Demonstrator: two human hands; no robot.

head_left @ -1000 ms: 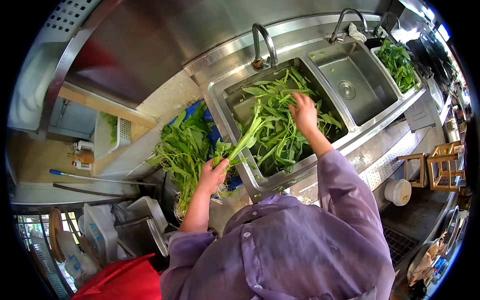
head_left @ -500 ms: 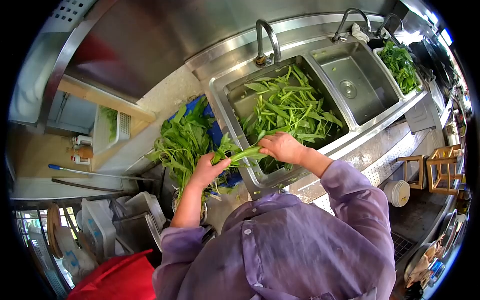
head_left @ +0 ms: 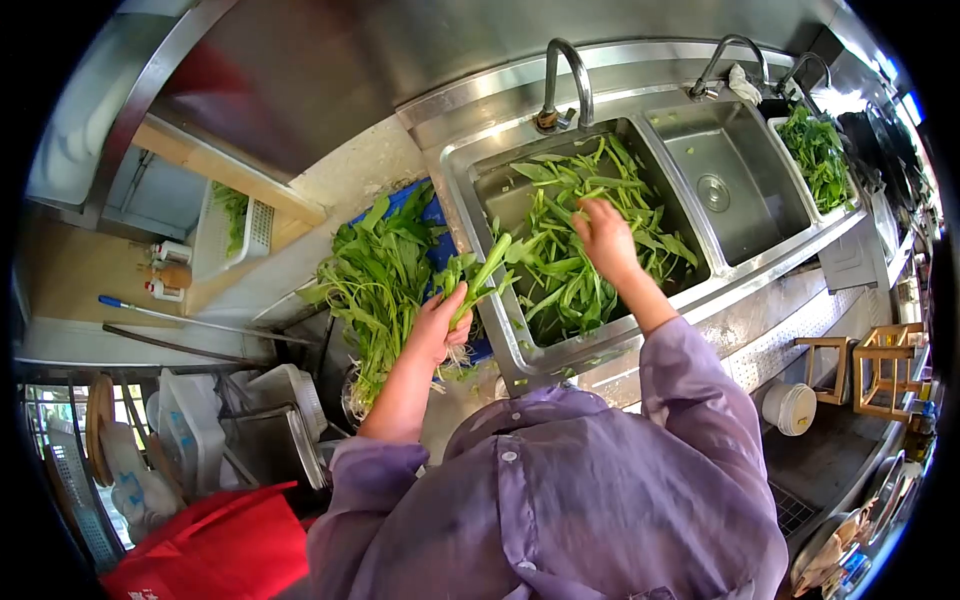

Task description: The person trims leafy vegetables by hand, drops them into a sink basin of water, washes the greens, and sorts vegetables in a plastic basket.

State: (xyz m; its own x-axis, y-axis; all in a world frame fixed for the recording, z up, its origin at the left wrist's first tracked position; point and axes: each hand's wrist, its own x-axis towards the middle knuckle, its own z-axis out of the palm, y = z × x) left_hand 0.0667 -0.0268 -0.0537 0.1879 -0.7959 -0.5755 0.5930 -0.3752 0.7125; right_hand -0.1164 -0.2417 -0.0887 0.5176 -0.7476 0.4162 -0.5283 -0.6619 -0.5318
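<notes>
My left hand [head_left: 440, 328] is closed around a small bunch of water spinach [head_left: 492, 262], its cut stems pointing up toward the sink. Over the left basin of the steel sink [head_left: 488, 200], my right hand [head_left: 606, 238] hovers with its fingers loosely apart and nothing clearly in them. Beneath it, a heap of snapped water spinach pieces [head_left: 570, 290] lies in the basin. Left of the sink, a large pile of uncut water spinach [head_left: 375, 270], roots still on, rests on a blue sheet [head_left: 432, 215], close to my left hand.
A curved faucet [head_left: 570, 85] rises behind the left basin. The right basin [head_left: 735, 150] has a drain, and a white basket of greens [head_left: 815, 160] stands beyond it. A white bucket [head_left: 790, 408] and wooden stools [head_left: 885, 370] are at the right; a red bag [head_left: 215, 545] is lower left.
My right hand has parted from the bunch and moved up and right over the basin. My left hand keeps the bunch, its stems now tilted more upright.
</notes>
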